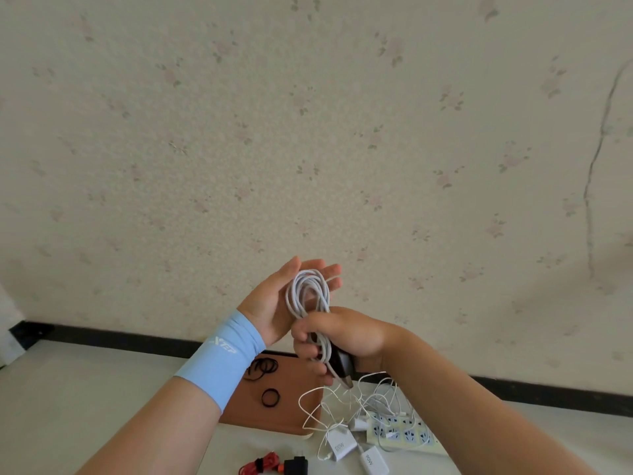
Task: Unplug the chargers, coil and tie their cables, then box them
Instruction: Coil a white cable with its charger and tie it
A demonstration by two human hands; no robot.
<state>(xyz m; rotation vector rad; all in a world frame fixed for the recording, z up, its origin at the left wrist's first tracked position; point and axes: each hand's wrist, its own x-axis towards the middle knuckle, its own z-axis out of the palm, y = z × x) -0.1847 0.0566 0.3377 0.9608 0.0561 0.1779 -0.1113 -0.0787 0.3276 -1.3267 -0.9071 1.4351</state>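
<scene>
Just below the middle of the frame, both hands hold a white cable coil (310,289) up in front of the floral wallpaper (308,132). The left hand (270,303) is spread, palm up and fingers straight, and the top loops of the coil lie across its palm and fingers. The right hand (346,337) is below it, its fingers curled tightly round the lower end of the coil and round a black adapter (342,363) that sticks out beneath the fist. A light blue wrist sleeve (222,358) covers the left forearm.

On the pale table (85,389) at lower centre lies a brown tray (294,382) with black elastic bands (270,397) on it. To its right, loose white cables (342,402) tangle over a white power strip (400,431), with two white chargers (342,443) near it. At the bottom edge lies a bundled red cable (263,466) just beside a black charger (296,466).
</scene>
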